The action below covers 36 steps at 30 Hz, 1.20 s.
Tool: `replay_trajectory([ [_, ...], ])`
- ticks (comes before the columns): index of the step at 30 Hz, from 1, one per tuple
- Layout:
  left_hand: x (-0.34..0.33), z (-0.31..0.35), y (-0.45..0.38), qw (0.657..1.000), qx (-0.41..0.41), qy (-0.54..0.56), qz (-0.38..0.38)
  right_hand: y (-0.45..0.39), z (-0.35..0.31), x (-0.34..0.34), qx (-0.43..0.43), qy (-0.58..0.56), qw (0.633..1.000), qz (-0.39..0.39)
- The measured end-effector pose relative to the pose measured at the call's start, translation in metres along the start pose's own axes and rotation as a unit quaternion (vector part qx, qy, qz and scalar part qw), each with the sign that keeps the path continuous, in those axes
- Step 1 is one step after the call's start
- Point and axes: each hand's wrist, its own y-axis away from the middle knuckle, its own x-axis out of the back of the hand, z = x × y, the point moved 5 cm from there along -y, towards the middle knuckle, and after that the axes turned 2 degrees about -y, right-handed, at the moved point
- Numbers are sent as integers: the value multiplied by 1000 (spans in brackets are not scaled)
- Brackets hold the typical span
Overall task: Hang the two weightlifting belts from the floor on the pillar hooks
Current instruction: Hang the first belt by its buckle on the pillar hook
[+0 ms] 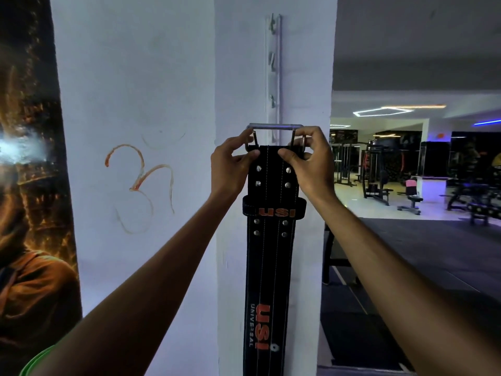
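A black weightlifting belt (pixel 267 267) with orange USI lettering hangs straight down in front of the white pillar (pixel 306 77). Its steel buckle (pixel 275 126) is at the top, held level against the pillar face. My left hand (pixel 230 165) pinches the belt's top left corner just under the buckle. My right hand (pixel 309 161) grips the top right corner and the buckle's right leg. A white vertical hook rail (pixel 273 69) with several metal hooks runs up the pillar; its lowest part sits behind the buckle. Only one belt is in view.
A dark poster (pixel 27 185) covers the wall at far left, and an orange symbol (pixel 141 183) is drawn on the pillar's left face. Gym machines and benches (pixel 379 183) stand in the hall to the right, beyond dark floor mats (pixel 433 253).
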Motion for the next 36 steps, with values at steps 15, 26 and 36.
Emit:
replay_trajectory([
  [15, -25, -44, -10, 999, 24, 28, -15, -19, 59, -10, 6, -28, 999, -14],
  [26, -26, -47, -7, 999, 23, 10, 20, -19, 60, -16, 9, -27, 999, -21],
  [36, -18, -53, -14, 998, 54, 17, -41, -17, 54, -13, 20, 12, 1000, 7],
])
